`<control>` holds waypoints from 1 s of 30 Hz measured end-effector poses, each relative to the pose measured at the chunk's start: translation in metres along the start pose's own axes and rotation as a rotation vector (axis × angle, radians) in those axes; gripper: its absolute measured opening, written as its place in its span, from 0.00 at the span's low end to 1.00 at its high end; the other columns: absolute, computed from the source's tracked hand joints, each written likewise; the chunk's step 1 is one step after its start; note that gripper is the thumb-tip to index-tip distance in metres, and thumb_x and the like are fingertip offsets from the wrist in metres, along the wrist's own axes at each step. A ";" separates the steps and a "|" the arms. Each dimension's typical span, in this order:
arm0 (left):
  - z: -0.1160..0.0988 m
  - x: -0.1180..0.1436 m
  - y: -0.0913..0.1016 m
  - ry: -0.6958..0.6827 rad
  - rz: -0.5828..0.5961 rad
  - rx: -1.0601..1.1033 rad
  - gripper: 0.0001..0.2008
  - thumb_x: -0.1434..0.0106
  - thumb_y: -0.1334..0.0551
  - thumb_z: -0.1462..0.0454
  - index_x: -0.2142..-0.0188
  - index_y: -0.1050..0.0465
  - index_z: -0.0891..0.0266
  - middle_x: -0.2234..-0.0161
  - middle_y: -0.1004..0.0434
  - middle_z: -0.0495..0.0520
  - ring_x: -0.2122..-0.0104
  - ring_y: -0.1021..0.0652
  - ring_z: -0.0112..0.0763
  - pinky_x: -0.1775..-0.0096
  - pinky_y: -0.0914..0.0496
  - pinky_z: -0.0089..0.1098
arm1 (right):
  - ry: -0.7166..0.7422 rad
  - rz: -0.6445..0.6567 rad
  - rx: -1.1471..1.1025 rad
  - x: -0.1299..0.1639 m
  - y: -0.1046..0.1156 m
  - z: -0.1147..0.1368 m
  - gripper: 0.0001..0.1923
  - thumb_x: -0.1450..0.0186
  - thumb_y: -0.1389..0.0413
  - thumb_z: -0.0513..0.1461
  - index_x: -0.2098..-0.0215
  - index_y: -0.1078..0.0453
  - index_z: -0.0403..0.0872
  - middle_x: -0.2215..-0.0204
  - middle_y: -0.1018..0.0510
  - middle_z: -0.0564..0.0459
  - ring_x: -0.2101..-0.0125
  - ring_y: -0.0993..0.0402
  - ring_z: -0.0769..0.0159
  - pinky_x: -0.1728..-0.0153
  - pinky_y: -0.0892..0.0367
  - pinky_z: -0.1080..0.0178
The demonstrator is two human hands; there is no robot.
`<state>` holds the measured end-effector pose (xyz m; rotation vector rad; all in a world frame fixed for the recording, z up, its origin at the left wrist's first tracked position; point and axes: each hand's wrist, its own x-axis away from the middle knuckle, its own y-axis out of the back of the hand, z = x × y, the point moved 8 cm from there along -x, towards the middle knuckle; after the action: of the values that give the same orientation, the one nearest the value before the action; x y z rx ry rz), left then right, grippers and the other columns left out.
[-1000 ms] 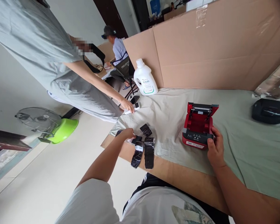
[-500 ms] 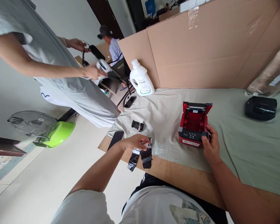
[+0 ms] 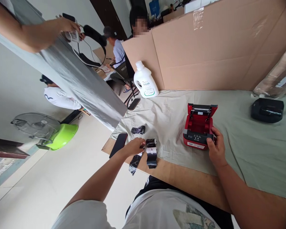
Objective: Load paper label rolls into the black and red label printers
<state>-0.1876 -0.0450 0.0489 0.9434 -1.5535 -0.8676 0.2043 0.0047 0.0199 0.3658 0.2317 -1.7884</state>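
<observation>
Standing at the back of the pale green cloth-covered table [image 3: 240, 149] is a white plastic jug with a green label [image 3: 145, 81], close against a tall brown cardboard wall [image 3: 216, 47]. Well to the right sits a closed black box-shaped printer [image 3: 267, 110], with nothing between it and the small red thermal printer [image 3: 198, 128]. That red printer has its lid tipped up and back, and its paper bay shows bare red walls with no roll inside. The right hand [image 3: 215, 149] grips its front right corner, thumb on top, fingers curled around the side. The left hand [image 3: 133, 147] pinches one of the black-wrapped paper rolls [image 3: 152, 151] near the table's front edge, loose strips trailing over the bare wood. A crumpled black wrapper [image 3: 138, 129] lies just behind, and a black phone [image 3: 118, 144] beside the left hand. Another person's hand [image 3: 68, 27], upper left, holds a white device.
</observation>
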 end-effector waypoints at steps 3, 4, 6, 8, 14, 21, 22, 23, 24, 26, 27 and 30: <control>0.007 0.001 -0.012 -0.002 0.085 0.033 0.12 0.45 0.35 0.60 0.60 0.26 0.58 0.59 0.24 0.56 0.53 0.26 0.45 0.55 0.31 0.36 | -0.006 0.005 -0.016 0.000 -0.001 -0.001 0.29 0.37 0.45 0.52 0.41 0.38 0.49 0.39 0.36 0.42 0.40 0.38 0.51 0.45 0.36 0.46; 0.009 0.001 -0.014 0.009 0.090 0.038 0.13 0.45 0.35 0.59 0.60 0.26 0.58 0.58 0.24 0.57 0.53 0.26 0.45 0.56 0.32 0.36 | -0.006 0.004 -0.013 0.000 -0.001 -0.001 0.29 0.37 0.45 0.52 0.41 0.38 0.49 0.39 0.36 0.42 0.40 0.39 0.51 0.45 0.36 0.46; 0.013 0.003 -0.013 0.048 0.096 0.038 0.14 0.44 0.36 0.57 0.59 0.27 0.59 0.56 0.25 0.58 0.54 0.25 0.45 0.56 0.32 0.36 | -0.003 0.003 0.003 0.000 0.000 -0.001 0.29 0.36 0.45 0.52 0.41 0.39 0.49 0.39 0.36 0.42 0.40 0.39 0.51 0.46 0.36 0.46; 0.014 0.007 -0.003 0.084 0.114 0.068 0.14 0.41 0.37 0.56 0.58 0.27 0.60 0.57 0.25 0.58 0.56 0.25 0.43 0.58 0.32 0.35 | 0.000 0.010 0.028 0.000 0.000 0.000 0.29 0.36 0.46 0.52 0.41 0.39 0.49 0.40 0.36 0.42 0.40 0.39 0.51 0.46 0.36 0.46; -0.076 0.019 0.059 -0.279 0.368 0.483 0.25 0.37 0.43 0.44 0.51 0.27 0.60 0.62 0.24 0.54 0.63 0.26 0.34 0.62 0.33 0.29 | 0.197 -0.041 0.295 0.003 -0.001 0.032 0.27 0.37 0.44 0.49 0.42 0.38 0.49 0.41 0.35 0.41 0.41 0.39 0.48 0.43 0.42 0.38; -0.234 -0.043 0.081 -0.757 0.450 0.722 0.22 0.36 0.39 0.55 0.45 0.32 0.61 0.51 0.25 0.57 0.55 0.25 0.36 0.55 0.31 0.32 | 0.502 0.030 0.421 0.014 -0.014 0.067 0.37 0.43 0.35 0.47 0.39 0.42 0.54 0.41 0.34 0.45 0.41 0.40 0.44 0.42 0.41 0.36; -0.247 -0.058 0.081 -0.794 0.409 0.722 0.21 0.36 0.38 0.57 0.46 0.32 0.62 0.51 0.26 0.58 0.54 0.25 0.36 0.54 0.31 0.33 | 0.519 0.040 0.410 0.014 -0.014 0.068 0.38 0.43 0.36 0.47 0.38 0.43 0.55 0.42 0.33 0.45 0.41 0.39 0.45 0.43 0.39 0.37; -0.257 -0.074 0.080 -0.810 0.350 0.702 0.20 0.37 0.38 0.60 0.46 0.32 0.62 0.51 0.26 0.58 0.53 0.25 0.36 0.53 0.31 0.34 | 0.532 0.045 0.395 0.015 -0.013 0.068 0.38 0.42 0.37 0.46 0.37 0.45 0.55 0.43 0.32 0.45 0.41 0.38 0.46 0.44 0.37 0.39; -0.263 -0.091 0.080 -0.804 0.278 0.659 0.19 0.38 0.38 0.62 0.47 0.32 0.62 0.51 0.26 0.57 0.53 0.25 0.36 0.52 0.31 0.35 | 0.542 0.050 0.375 0.015 -0.011 0.068 0.37 0.41 0.38 0.45 0.36 0.45 0.55 0.45 0.30 0.46 0.42 0.37 0.47 0.46 0.35 0.41; -0.270 -0.118 0.076 -0.748 0.134 0.500 0.18 0.39 0.38 0.66 0.49 0.32 0.63 0.53 0.24 0.57 0.53 0.24 0.37 0.51 0.31 0.36 | 0.567 0.077 0.349 0.016 -0.010 0.068 0.34 0.39 0.41 0.43 0.36 0.44 0.56 0.51 0.26 0.48 0.45 0.34 0.50 0.48 0.34 0.45; -0.271 -0.127 0.074 -0.715 0.074 0.399 0.18 0.40 0.37 0.67 0.50 0.32 0.62 0.53 0.24 0.57 0.54 0.24 0.37 0.51 0.31 0.37 | 0.588 0.090 0.356 0.017 -0.011 0.069 0.32 0.38 0.42 0.42 0.36 0.42 0.57 0.54 0.25 0.49 0.47 0.33 0.51 0.49 0.34 0.46; -0.276 -0.139 0.065 -0.672 -0.046 0.117 0.19 0.43 0.35 0.67 0.51 0.29 0.61 0.53 0.23 0.57 0.53 0.24 0.40 0.50 0.31 0.38 | 0.619 0.090 0.448 0.019 -0.012 0.072 0.24 0.37 0.45 0.37 0.43 0.32 0.58 0.63 0.25 0.51 0.55 0.32 0.55 0.53 0.35 0.49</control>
<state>0.0921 0.0945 0.0959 0.8087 -2.1757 -1.2152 0.1800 -0.0348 0.0790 1.2338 0.2385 -1.5853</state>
